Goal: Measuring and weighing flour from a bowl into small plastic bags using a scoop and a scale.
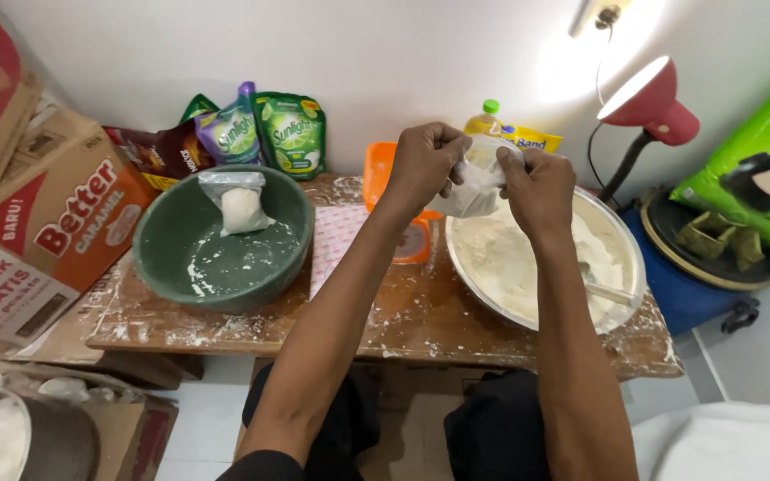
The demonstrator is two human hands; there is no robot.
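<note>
Both hands pinch the top of a small plastic bag (pixel 474 183) of flour: left hand (pixel 422 165) and right hand (pixel 538 183) closed on it. The bag hangs upright, long axis vertical, above the metal bowl (pixel 626 240) on the counter (pixel 421 321).

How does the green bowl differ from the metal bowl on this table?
The green bowl is nearly empty, with flour smears and one tied bag of flour; the metal bowl is heaped with loose flour and holds a spoon. The green bowl sits left, untouched; the metal bowl lies under the hands. Both are round and rest on the wooden table.
</note>
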